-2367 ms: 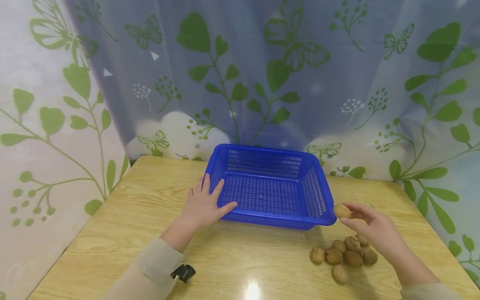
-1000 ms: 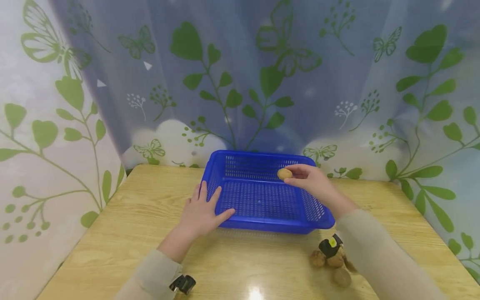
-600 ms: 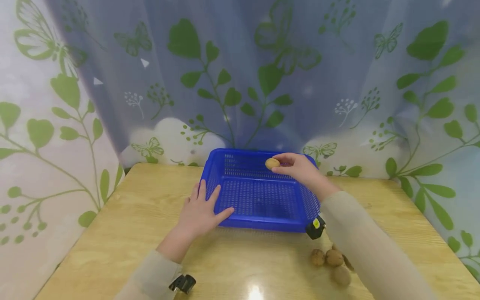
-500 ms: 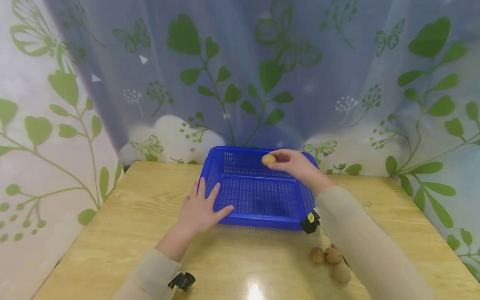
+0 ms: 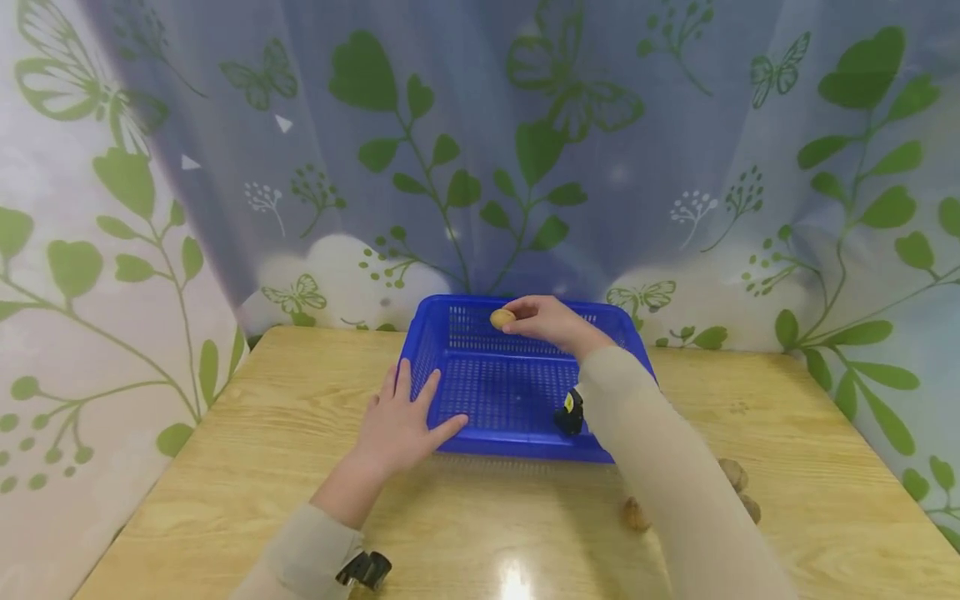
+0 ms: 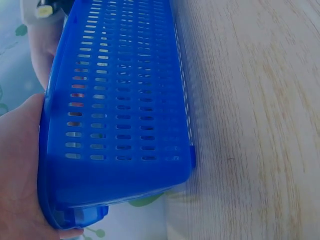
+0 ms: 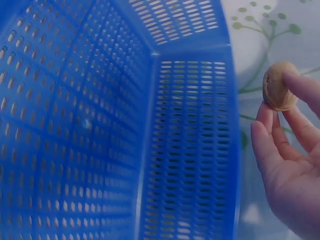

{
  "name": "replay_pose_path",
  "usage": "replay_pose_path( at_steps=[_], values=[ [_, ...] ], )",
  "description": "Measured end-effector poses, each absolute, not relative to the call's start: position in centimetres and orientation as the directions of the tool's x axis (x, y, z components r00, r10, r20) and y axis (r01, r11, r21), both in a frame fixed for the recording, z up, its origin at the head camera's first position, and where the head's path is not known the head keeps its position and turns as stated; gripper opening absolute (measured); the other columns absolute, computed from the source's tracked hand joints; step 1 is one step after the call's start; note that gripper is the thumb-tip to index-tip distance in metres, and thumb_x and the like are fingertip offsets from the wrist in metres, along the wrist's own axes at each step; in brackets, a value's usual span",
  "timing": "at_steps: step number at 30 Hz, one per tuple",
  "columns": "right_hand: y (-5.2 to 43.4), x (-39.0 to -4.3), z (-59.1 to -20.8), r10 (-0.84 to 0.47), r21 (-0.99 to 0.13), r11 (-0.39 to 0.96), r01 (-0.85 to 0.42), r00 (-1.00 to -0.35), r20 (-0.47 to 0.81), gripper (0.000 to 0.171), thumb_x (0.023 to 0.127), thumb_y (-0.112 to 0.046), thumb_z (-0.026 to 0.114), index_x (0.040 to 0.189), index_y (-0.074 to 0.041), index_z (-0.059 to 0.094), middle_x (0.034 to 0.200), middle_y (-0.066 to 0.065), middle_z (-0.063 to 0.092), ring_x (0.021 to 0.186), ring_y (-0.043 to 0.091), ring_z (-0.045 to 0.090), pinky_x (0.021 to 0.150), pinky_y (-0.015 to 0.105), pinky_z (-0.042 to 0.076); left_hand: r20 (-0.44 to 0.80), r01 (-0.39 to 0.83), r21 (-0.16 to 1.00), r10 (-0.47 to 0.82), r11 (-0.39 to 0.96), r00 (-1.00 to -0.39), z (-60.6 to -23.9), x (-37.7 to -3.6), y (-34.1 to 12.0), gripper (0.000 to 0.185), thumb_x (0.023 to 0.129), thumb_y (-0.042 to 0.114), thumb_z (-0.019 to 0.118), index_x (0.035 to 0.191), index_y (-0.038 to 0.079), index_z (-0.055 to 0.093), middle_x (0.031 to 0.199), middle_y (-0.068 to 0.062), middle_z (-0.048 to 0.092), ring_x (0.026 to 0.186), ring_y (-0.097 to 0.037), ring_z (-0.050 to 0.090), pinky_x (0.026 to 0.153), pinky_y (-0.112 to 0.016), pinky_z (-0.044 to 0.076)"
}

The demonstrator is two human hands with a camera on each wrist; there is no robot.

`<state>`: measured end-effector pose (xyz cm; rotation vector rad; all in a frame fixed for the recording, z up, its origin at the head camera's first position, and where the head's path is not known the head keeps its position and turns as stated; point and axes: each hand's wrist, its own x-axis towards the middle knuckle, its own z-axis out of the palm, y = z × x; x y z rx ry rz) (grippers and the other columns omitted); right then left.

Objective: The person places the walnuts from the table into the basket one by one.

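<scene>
A blue plastic basket [image 5: 517, 446] with slotted walls stands on the wooden table. My left hand [image 5: 397, 425] rests on its near left corner with fingers spread, thumb along the front rim; in the left wrist view that hand [image 6: 20, 165] lies at the rim. Between thumb and fingertips my right hand [image 5: 551, 321] pinches a walnut [image 5: 502, 319] in front of the basket's back wall. The right wrist view shows the walnut [image 7: 280, 86] held above the rim level, apart from the basket. No walnuts show on the visible basket floor.
More walnuts [image 5: 732, 474] lie on the table [image 5: 247, 467] to the right, partly hidden by my right sleeve [image 5: 675, 467]; one walnut [image 5: 636, 514] shows left of it. A patterned curtain [image 5: 480, 150] hangs behind the table.
My right hand has carried the walnut from beside the basket's right corner leftward, over the basket to its back wall. My left hand has stayed on the near left corner.
</scene>
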<state>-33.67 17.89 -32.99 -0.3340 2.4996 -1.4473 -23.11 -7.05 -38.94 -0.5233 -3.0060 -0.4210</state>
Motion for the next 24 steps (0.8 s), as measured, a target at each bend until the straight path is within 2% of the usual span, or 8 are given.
replay_pose_path(
  at_steps=[6, 12, 17, 21, 24],
  values=[
    [16.1, -35.2, -34.4, -0.334, -0.889, 0.458, -0.025, -0.931, -0.146, 0.04, 0.087, -0.01, 0.066, 0.124, 0.001, 0.055, 0.12, 0.015, 0.058, 0.11, 0.026, 0.053, 0.097, 0.042, 0.04, 0.099, 0.329, 0.247, 0.314, 0.911, -0.944, -38.6, -23.0, -7.4, 0.086, 0.084, 0.072, 0.038, 0.148, 0.014, 0.029, 0.15, -0.028, 0.01, 0.138, -0.043, 0.005, 0.101, -0.062, 0.025],
    [15.6, -36.1, -35.7, -0.328, -0.829, 0.559, -0.007, -0.92, -0.213, 0.041, 0.086, -0.013, 0.067, 0.122, 0.002, 0.056, 0.116, 0.014, 0.059, 0.101, 0.022, 0.056, 0.09, 0.039, 0.046, 0.101, 0.332, 0.248, 0.316, 0.91, -0.943, -38.6, -23.1, -7.3, 0.086, 0.084, 0.073, 0.037, 0.148, 0.015, 0.029, 0.151, -0.027, 0.01, 0.138, -0.042, 0.005, 0.102, -0.06, 0.025],
    [14.7, -36.2, -36.7, -0.34, -0.776, 0.63, -0.023, -0.907, -0.249, 0.042, 0.086, -0.017, 0.068, 0.122, 0.002, 0.056, 0.117, 0.014, 0.059, 0.102, 0.023, 0.056, 0.084, 0.035, 0.048, 0.102, 0.328, 0.25, 0.312, 0.911, -0.944, -38.9, -23.0, -7.3, 0.087, 0.084, 0.075, 0.033, 0.148, 0.016, 0.028, 0.151, -0.026, 0.008, 0.139, -0.041, 0.004, 0.102, -0.06, 0.025],
    [14.2, -36.3, -37.0, -0.329, -0.826, 0.564, -0.005, -0.919, -0.219, 0.045, 0.089, -0.012, 0.063, 0.128, 0.006, 0.05, 0.123, 0.02, 0.056, 0.108, 0.029, 0.056, 0.089, 0.038, 0.047, 0.112, 0.325, 0.247, 0.307, 0.913, -0.945, -39.0, -23.1, -7.4, 0.089, 0.083, 0.077, 0.031, 0.149, 0.017, 0.027, 0.152, -0.025, 0.008, 0.139, -0.04, 0.004, 0.102, -0.059, 0.025],
    [14.4, -36.2, -36.9, -0.342, -0.859, 0.511, -0.004, -0.919, -0.199, 0.048, 0.09, -0.011, 0.06, 0.132, 0.008, 0.045, 0.126, 0.022, 0.053, 0.113, 0.031, 0.054, 0.093, 0.039, 0.045, 0.102, 0.318, 0.25, 0.302, 0.914, -0.948, -38.9, -23.1, -7.4, 0.087, 0.083, 0.075, 0.035, 0.148, 0.017, 0.028, 0.152, -0.026, 0.009, 0.139, -0.04, 0.004, 0.103, -0.059, 0.024]
  ],
)
